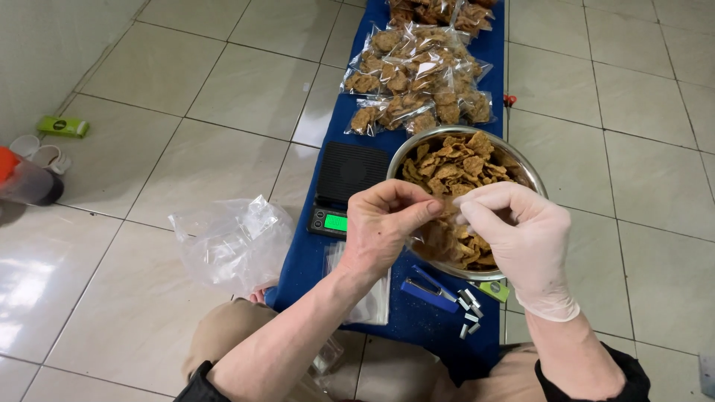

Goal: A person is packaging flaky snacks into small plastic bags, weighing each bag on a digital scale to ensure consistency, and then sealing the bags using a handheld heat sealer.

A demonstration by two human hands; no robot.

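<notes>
My left hand (387, 219), bare, and my right hand (518, 238), in a thin white glove, pinch the top of a small clear plastic bag (447, 242) holding brown fried snack pieces. The bag hangs over the near side of a metal bowl (530, 175) filled with the same brown snacks (454, 164). A black digital scale (344, 182) with a lit green display sits just left of the bowl on a blue cloth (402, 316).
Several filled, closed snack bags (417, 82) lie piled on the far end of the blue cloth. A blue stapler (430, 290) and strips of staples (469, 313) lie near me. Empty clear bags (231, 238) sit on the tiled floor at left, with a bottle (26, 182) and green box (63, 126).
</notes>
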